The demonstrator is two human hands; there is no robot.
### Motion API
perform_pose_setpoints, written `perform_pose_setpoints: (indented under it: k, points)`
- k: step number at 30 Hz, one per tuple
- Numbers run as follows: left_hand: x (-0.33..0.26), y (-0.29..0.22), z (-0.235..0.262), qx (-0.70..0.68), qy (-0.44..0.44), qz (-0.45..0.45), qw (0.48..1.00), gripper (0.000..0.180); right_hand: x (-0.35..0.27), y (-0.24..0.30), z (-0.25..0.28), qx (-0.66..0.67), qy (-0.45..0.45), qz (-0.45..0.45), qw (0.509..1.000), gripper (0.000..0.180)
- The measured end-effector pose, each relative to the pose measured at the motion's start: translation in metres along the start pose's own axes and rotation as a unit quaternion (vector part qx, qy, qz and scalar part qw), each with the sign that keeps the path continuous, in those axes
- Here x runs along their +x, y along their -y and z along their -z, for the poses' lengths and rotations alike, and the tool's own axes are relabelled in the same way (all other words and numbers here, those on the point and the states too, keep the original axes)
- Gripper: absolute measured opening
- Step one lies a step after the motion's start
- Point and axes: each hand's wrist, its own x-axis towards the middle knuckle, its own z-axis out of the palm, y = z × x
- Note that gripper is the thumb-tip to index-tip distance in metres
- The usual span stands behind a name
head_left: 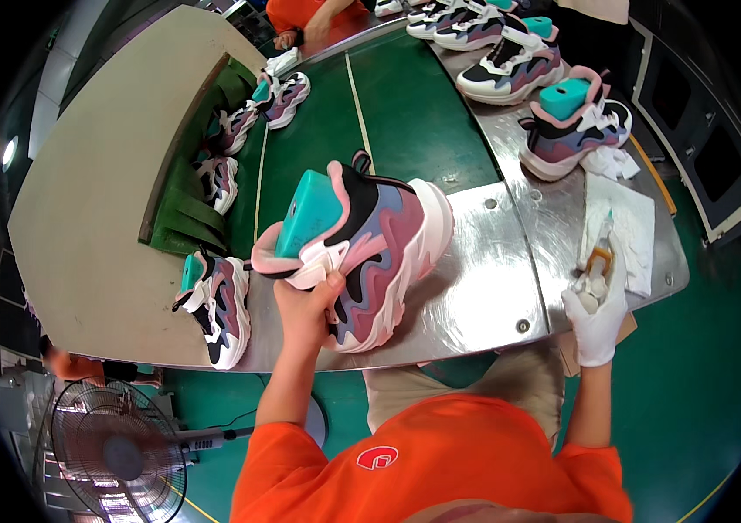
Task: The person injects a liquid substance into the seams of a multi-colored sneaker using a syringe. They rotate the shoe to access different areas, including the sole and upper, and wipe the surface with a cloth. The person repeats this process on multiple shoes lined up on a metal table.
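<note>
Head view shows, at the left, a pale tabletop (100, 209) with a lone near-left shoe (229, 305) resting by its near edge, teal insert in place and no hand on it. Just beyond, several shoes (219, 181) lie along green flaps (186, 222) at the left side of a green belt (405, 113); these look like pairs waiting their turn, though nothing confirms it. Near the middle, the bare left hand (308, 312) has its fingers gripping the held shoe (379, 253) at the strap, thumb pressed on the front, lifting it tilted above the metal tabletop (492, 279) with its sole toward the right. That shoe appears fully assembled, with upper, strap and sole together and a teal insert (309, 213) inside, so what is left seems to be a check or small touch-up. Farther right, the gloved right hand (597, 331) has its fingers curled around a small amber tool (599, 260), its exact kind unclear; it is well apart from the held shoe, so no tool work is under way on it now. A white cloth (636, 228) lies under the tool's tip, and beyond it stand a far-right shoe (575, 131) and a row of others (514, 70); whether those are finished I cannot tell.
</note>
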Motion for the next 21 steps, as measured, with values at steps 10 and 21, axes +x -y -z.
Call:
perform_pose_setpoints:
  k: [10, 21]
  points:
    - [0.049, -0.016, -0.017, -0.009, 0.005, 0.071, 0.997, 0.057, -0.004, -0.008, -0.005, -0.044, -0.036, 0.026, 0.998, 0.088]
    - [0.037, -0.017, -0.043, -0.003, 0.072, 0.092, 0.993, 0.059, -0.008, 0.033, -0.035, -0.131, 0.021, 0.13, 0.983, 0.074]
